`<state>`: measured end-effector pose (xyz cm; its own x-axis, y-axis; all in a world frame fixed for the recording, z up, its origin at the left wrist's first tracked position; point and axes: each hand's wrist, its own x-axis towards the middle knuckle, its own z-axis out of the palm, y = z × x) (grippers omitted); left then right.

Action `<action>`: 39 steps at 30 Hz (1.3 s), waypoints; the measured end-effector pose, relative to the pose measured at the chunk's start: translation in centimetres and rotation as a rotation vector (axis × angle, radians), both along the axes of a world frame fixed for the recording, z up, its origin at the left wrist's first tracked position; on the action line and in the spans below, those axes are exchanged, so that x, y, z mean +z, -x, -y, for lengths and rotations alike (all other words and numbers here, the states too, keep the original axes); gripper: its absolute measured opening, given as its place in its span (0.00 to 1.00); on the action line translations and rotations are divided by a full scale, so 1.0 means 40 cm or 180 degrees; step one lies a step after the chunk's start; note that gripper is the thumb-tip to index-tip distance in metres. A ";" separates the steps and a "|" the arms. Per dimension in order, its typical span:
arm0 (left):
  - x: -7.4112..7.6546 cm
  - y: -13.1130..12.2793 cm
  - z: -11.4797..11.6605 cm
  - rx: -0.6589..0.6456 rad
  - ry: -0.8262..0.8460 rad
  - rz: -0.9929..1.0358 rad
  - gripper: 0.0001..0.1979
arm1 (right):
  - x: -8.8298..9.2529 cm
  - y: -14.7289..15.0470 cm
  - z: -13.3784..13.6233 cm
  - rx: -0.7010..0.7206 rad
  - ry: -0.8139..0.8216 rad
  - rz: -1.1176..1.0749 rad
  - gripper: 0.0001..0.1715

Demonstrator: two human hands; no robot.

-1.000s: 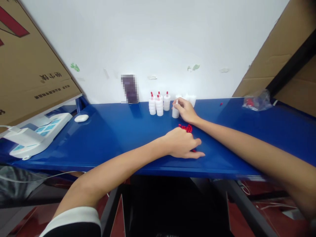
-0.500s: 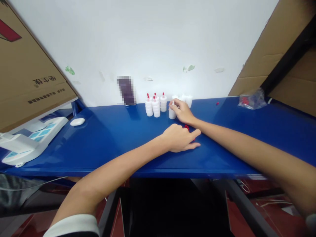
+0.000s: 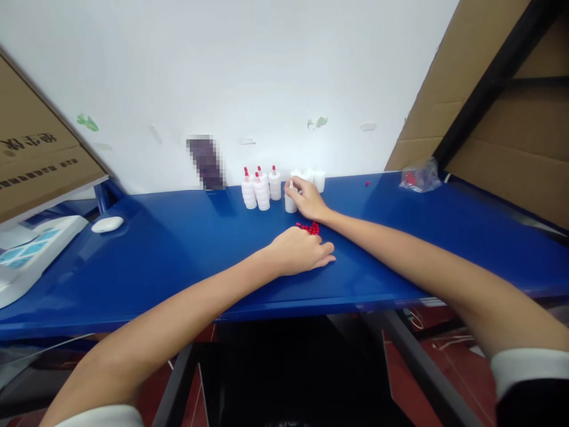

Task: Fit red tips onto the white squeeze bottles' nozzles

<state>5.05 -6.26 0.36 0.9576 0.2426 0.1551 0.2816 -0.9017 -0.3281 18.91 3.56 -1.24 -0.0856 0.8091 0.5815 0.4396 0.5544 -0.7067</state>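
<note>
Two hands share the work at a blue surface (image 3: 178, 243) against a white wall. The right hand (image 3: 310, 201) has its fingers clamped around the upper part of a white bottle (image 3: 290, 206), which stands upright with no red on its nozzle. Nearer the edge, the left hand (image 3: 297, 251) reaches over a loose pile of red caps (image 3: 313, 228); its thumb and forefinger lie close together, and from where I stand I cannot tell whether they pinch anything. To the left, a cluster of red-tipped bottles (image 3: 262, 198) stands upright; behind the right hand are more white bottles (image 3: 319, 181), partly hidden. The step in hand looks like steadying one bare-nozzled bottle while the other hand picks out a cap. From here, the next move would call for a pinch on a single cap, with the bottle held firm and upright.
</note>
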 end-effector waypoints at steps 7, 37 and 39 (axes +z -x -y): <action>-0.009 0.007 -0.006 -0.0248 0.0099 0.0248 0.22 | 0.000 -0.005 -0.008 0.0306 0.0173 -0.0079 0.12; -0.044 0.128 -0.253 0.1054 0.2150 0.2655 0.26 | -0.004 -0.014 -0.005 0.0680 0.0221 0.0773 0.10; -0.041 0.127 -0.250 0.1037 0.2184 0.2658 0.25 | -0.004 -0.015 -0.004 0.0685 0.0373 0.0811 0.10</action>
